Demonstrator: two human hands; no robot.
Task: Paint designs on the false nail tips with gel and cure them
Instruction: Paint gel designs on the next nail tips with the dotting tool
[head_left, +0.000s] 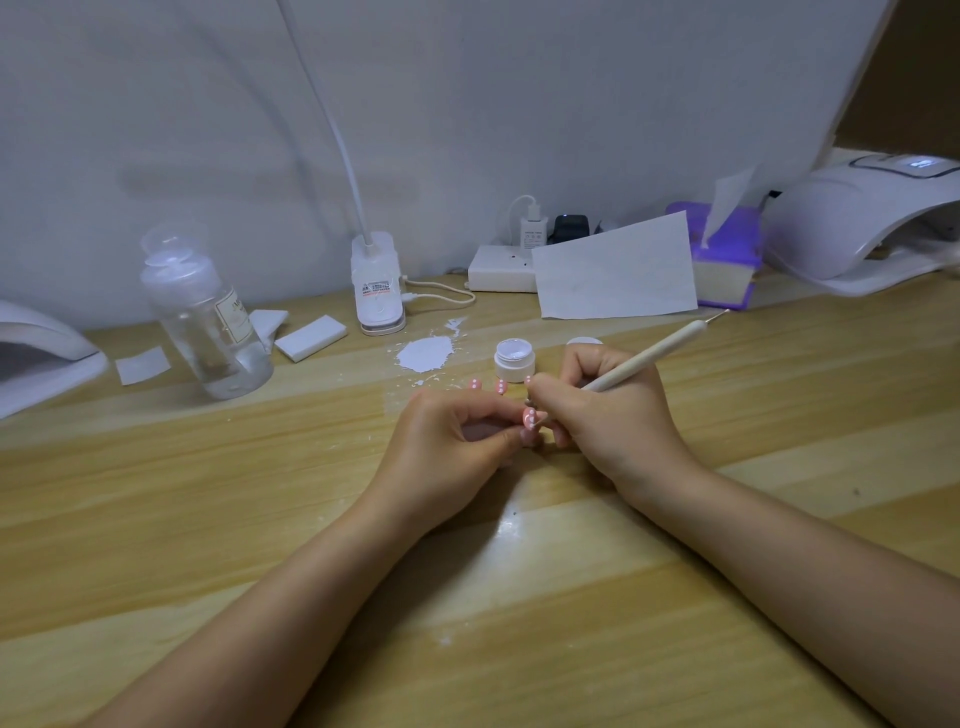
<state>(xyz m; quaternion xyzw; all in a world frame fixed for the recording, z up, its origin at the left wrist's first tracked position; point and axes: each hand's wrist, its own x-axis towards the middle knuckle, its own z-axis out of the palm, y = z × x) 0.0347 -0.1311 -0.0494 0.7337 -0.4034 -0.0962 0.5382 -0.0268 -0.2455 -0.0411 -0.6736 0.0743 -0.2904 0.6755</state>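
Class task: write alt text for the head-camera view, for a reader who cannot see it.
The left hand pinches a pink nail tip while the right hand works on it with a dotting pen. An open gel pot stands just behind, on a wooden table.

on the worktop (208, 519), the left hand (447, 447) and right hand (608, 415) meet at the middle, a nail tip (531, 417) between them. just behind lie two more nail tips (488, 385), then the gel pot (514, 359). a bottle (208, 317) stands far left; a curing lamp (862, 223) sits far right, a tissue box (724, 254) beside it.
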